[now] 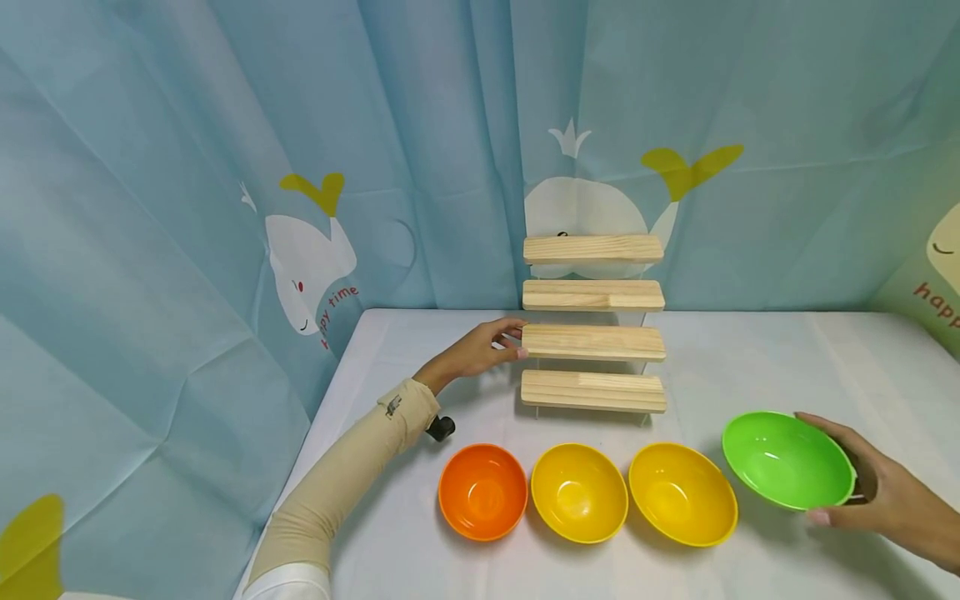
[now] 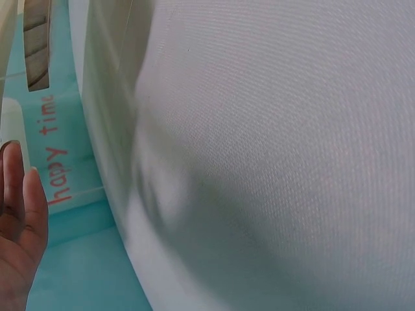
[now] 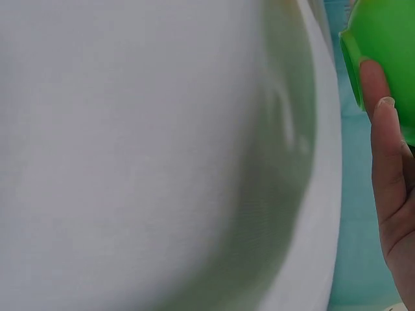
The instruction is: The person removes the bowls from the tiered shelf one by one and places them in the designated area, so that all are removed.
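Note:
A tiered wooden rack (image 1: pixel 592 342) with several pale boards on clear supports stands at the back of the table. My left hand (image 1: pixel 487 346) is at the left end of its second-lowest board, thumb and fingertips at the board's end. In the left wrist view, that left hand (image 2: pixel 23 220) shows fairly straight fingers. My right hand (image 1: pixel 877 483) grips the right side of a green bowl (image 1: pixel 787 458), which is tilted above the table. The right wrist view shows fingers (image 3: pixel 386 142) against the green bowl (image 3: pixel 389 52).
An orange bowl (image 1: pixel 483 492), a yellow bowl (image 1: pixel 579 493) and a second yellow bowl (image 1: pixel 682 494) sit in a row on the white tablecloth (image 1: pixel 750 358). A small black object (image 1: pixel 441 428) shows by the left sleeve. A blue printed curtain (image 1: pixel 450 125) hangs behind.

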Available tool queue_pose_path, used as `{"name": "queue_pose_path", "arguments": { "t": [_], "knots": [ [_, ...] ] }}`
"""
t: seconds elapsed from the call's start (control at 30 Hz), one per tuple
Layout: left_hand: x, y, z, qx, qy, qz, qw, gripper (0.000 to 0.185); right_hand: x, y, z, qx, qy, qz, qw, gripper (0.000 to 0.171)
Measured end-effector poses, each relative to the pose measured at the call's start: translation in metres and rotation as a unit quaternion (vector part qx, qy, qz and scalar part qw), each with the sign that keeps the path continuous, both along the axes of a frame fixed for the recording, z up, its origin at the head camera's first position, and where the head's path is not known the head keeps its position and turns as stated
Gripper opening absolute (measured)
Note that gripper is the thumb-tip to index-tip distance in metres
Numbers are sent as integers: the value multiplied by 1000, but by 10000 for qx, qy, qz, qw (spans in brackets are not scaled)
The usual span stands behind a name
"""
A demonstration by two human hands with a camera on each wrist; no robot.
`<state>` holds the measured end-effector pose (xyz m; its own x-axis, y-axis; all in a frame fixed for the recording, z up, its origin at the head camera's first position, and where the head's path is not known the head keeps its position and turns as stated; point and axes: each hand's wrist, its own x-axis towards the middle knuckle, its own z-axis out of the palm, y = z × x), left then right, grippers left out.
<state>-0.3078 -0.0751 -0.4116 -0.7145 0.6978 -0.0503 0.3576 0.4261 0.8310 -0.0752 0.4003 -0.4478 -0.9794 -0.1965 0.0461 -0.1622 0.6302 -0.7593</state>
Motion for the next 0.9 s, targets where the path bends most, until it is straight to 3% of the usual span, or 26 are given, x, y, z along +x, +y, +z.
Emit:
{"name": "queue_pose_path", "arguments": {
  "t": [0.07, 0.2, 0.5, 0.73, 0.9],
  "knots": [
    [0, 0, 1, -29, -31, -6, 10000, 59, 1, 0, -2, 116, -37, -57, 9999, 102],
    [-9, 1, -14, 53, -85, 57, 9999, 61, 5, 1, -8, 198, -129, -113, 9997, 102],
    [-9, 1, -16, 140, 29, 131, 9998, 59, 11, 8, -23, 50, -154, -141, 9998, 100],
    [-7, 1, -12, 60, 8, 113, 9999, 59, 14, 9, -28, -19, -16, 21, 10000, 100],
    [3, 1, 7, 65, -53, -41, 10000, 58, 15, 11, -32, 145, 107, 17, 9998, 104]
  ]
}}
